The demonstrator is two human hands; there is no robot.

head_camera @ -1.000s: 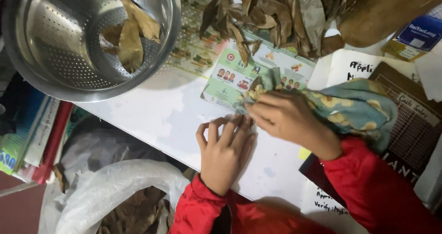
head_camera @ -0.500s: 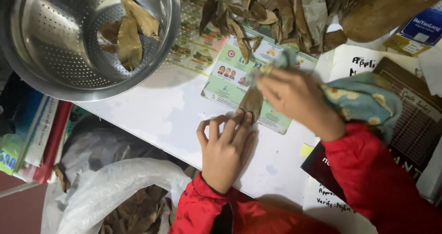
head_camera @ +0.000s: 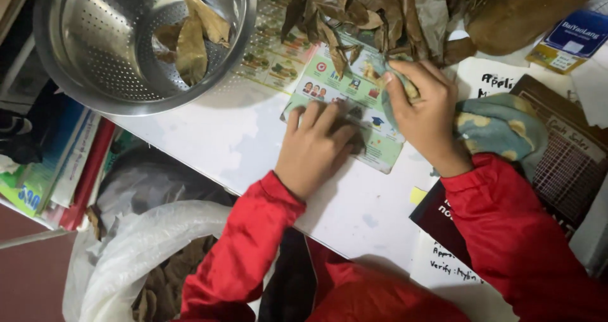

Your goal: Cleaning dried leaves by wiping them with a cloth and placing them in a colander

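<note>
A person in red sleeves is working at a white tabletop (head_camera: 209,145). The left hand (head_camera: 313,148) is lying flat, fingers spread wide, pinning a dark dried leaf (head_camera: 348,132) against a green printed card (head_camera: 354,100); most of the leaf is hidden under the fingers. The right hand (head_camera: 421,110) is closing its fingers on a crumpled blue-and-yellow patterned cloth (head_camera: 500,126), pressing one end of it down on the card just beside the leaf while the rest is trailing back over the wrist. The card is resting near the middle of the tabletop, its far edge touching a heap of brown dried leaves (head_camera: 373,12). To the left of that heap, a perforated steel colander (head_camera: 101,43) is sitting at the tabletop's corner, holding a few more leaves (head_camera: 190,40). On the right, handwritten papers (head_camera: 487,84) and a dark checked book (head_camera: 563,151) are lying partly under the cloth and forearm. Below the tabletop edge, a white plastic bag (head_camera: 139,252) is standing open with brown leaves inside, and a stack of books (head_camera: 57,164) is leaning beside it.
</note>
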